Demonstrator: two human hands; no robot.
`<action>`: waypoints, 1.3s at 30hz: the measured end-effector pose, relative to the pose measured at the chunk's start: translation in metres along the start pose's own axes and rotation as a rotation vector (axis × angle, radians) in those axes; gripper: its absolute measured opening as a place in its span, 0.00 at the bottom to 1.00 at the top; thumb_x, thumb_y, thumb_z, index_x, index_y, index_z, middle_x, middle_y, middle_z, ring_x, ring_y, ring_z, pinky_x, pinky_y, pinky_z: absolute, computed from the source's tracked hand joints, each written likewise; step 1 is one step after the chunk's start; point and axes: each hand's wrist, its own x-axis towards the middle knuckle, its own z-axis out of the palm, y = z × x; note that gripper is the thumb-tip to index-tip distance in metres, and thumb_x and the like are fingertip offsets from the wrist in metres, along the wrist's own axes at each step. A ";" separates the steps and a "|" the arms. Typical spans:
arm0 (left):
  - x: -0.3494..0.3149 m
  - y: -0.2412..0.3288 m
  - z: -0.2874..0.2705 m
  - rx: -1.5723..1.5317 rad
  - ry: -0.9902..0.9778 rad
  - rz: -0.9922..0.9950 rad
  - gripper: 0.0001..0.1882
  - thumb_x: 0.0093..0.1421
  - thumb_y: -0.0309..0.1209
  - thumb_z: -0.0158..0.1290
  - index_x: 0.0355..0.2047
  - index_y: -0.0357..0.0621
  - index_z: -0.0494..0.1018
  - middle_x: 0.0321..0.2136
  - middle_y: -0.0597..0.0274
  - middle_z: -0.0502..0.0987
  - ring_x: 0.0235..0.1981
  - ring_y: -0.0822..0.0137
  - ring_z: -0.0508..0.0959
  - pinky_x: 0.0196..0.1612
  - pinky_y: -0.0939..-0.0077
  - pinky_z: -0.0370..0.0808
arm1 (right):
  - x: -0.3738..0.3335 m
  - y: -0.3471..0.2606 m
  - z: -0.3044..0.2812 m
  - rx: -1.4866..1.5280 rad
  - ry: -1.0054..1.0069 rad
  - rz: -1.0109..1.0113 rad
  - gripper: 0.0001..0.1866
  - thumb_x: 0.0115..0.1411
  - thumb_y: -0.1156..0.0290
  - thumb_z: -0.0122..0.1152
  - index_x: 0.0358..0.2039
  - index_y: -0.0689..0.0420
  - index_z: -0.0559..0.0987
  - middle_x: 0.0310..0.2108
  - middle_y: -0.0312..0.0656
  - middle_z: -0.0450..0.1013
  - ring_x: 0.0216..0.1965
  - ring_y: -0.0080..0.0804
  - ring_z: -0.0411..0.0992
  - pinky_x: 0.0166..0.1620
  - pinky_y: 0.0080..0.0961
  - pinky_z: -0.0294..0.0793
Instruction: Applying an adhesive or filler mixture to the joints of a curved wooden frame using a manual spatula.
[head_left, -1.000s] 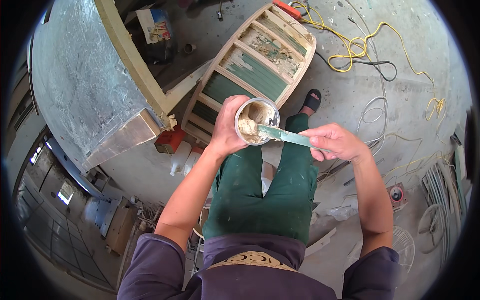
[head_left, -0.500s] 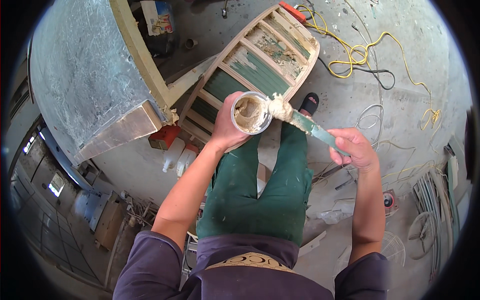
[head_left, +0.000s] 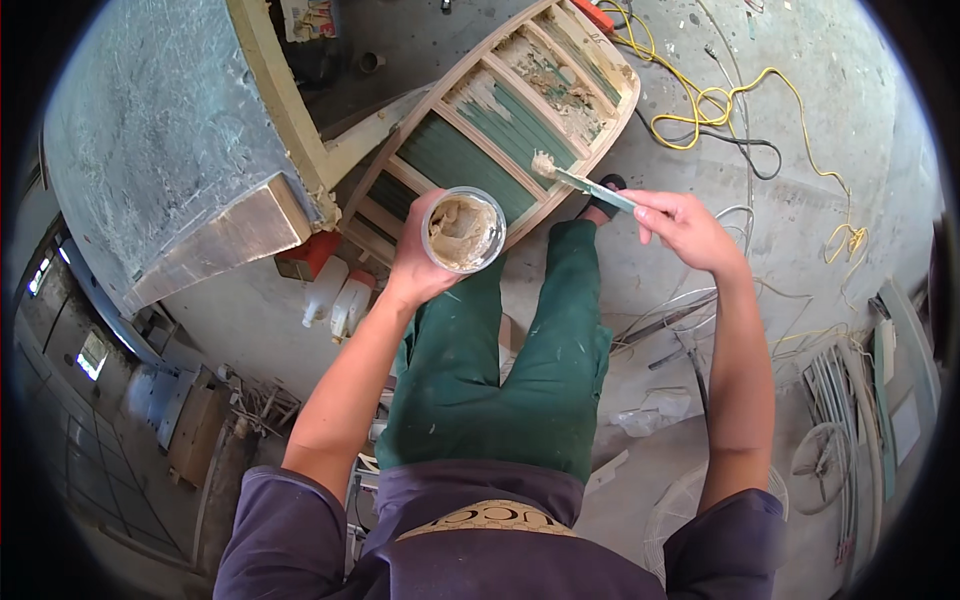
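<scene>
My left hand (head_left: 415, 268) is wrapped around a clear plastic cup (head_left: 501, 240), its open top facing up. Pale tan paste (head_left: 448, 222) coats the inside of the cup. In my right hand (head_left: 685, 230) is a flat green strip, used like a spatula (head_left: 602, 194), gripped by its near end. A lump of the same paste (head_left: 543, 164) clings to its far tip. That tip hangs over a curved wooden frame (head_left: 490, 145) with crosswise ribs and green panels, which resembles a small boat. Tan paste is smeared on the panels at its far end. Whether the tip touches the frame, I cannot tell.
A large worn bench-like block (head_left: 150, 130) stands at the left. White plastic bottles (head_left: 350, 302) sit below its corner. A yellow cord (head_left: 800, 110) and dark cables lie on the concrete floor at the right, with long metal strips (head_left: 840, 400) farther down.
My left hand has brought the cup a little left and nearer me. The spatula has come away from the cup's rim and up over the frame, carrying a lump of paste.
</scene>
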 end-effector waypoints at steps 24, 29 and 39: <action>-0.016 -0.023 0.008 -0.055 0.098 0.012 0.24 0.43 0.32 0.70 0.39 0.38 0.75 0.35 0.50 0.77 0.39 0.50 0.78 0.48 0.64 0.74 | 0.092 -0.079 -0.046 -1.203 -0.293 -0.265 0.19 0.61 0.70 0.64 0.54 0.48 0.82 0.43 0.42 0.81 0.46 0.47 0.77 0.47 0.42 0.77; -0.022 -0.028 0.016 -0.051 0.017 -0.075 0.30 0.45 0.34 0.71 0.47 0.39 0.73 0.43 0.52 0.76 0.46 0.52 0.78 0.52 0.63 0.74 | 0.129 -0.085 -0.048 -1.219 -0.395 -0.360 0.15 0.63 0.60 0.65 0.49 0.46 0.86 0.44 0.38 0.83 0.46 0.45 0.79 0.47 0.41 0.78; -0.032 -0.035 0.037 -0.045 0.206 -0.012 0.43 0.43 0.33 0.75 0.58 0.40 0.66 0.51 0.54 0.73 0.53 0.56 0.76 0.58 0.64 0.72 | 0.106 -0.098 -0.043 -1.365 -0.160 -0.315 0.10 0.63 0.63 0.65 0.43 0.47 0.87 0.31 0.42 0.81 0.36 0.46 0.79 0.37 0.42 0.78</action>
